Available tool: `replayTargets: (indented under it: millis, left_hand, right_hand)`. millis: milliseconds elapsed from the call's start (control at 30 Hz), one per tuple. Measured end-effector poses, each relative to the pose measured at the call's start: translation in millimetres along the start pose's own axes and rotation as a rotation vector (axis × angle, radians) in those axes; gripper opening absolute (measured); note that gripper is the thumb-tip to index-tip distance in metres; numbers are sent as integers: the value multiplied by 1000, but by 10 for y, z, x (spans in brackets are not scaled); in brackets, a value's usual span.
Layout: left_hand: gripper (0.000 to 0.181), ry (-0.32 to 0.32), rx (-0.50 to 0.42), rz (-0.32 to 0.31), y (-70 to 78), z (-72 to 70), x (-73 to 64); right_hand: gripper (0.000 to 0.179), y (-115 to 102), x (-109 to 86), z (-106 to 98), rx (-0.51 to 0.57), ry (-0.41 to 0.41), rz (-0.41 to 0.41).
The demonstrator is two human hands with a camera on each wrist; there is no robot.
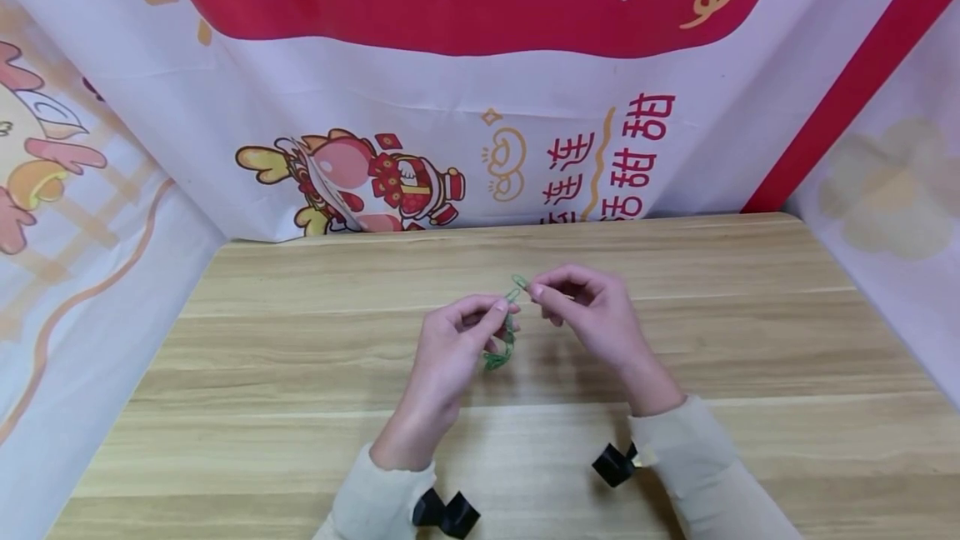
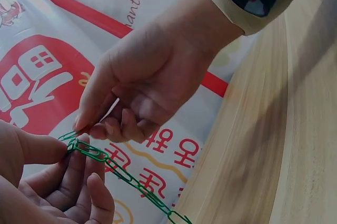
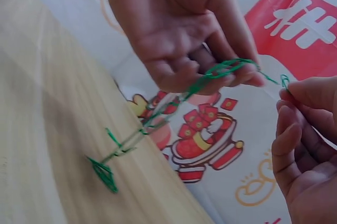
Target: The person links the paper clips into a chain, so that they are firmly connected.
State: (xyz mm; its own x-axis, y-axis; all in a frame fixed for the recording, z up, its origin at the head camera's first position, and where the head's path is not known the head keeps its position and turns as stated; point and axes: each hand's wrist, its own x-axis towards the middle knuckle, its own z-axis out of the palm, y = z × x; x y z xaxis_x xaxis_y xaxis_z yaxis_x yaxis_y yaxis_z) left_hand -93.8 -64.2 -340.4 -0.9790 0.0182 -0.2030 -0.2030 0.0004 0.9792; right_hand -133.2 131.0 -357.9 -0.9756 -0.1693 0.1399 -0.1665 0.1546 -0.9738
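Observation:
Between finger and thumb, my left hand [image 1: 453, 344] pinches the end of a chain of green paper clips [image 1: 504, 348]. The rest of the chain [image 2: 124, 171] dangles below those fingers, link through link, with a small cluster of clips [image 3: 104, 175] at its lower end in the right wrist view. Opposite it, my right hand [image 1: 592, 311] pinches a green paper clip [image 1: 521, 282] by thumb and forefinger. This clip [image 3: 285, 80] points toward the end clip [image 1: 513, 295] in the left fingers, close beside it. Both hands are held above the wooden table.
The wood-grain table [image 1: 300, 407] spreads under both arms. A printed white and red cloth [image 1: 420, 82] stands behind its far edge, with more cloth at the left and right. Black wrist cameras [image 1: 459, 515] sit on both light sleeves [image 1: 693, 448].

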Motion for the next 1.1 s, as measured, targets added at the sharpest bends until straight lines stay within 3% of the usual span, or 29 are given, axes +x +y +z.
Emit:
replayTargets:
  millis: [600,800,967,1100]
  left_hand:
    - [26,-30,-160,-50,2,6,-10]
    - [23,-18,-160,-75,10,-5,-9]
    - [22,-4,-155,-35,6,-15,-1]
    - [21,-13,-91,-16,3,-25,9]
  right_hand:
    - [12,84,-3,84,16,34,-86]
    - [9,88,5,70,-8,30,-81]
    - [7,80,9,28,-62,10,-74]
    - [9,44,12,-21,-90,0,-79]
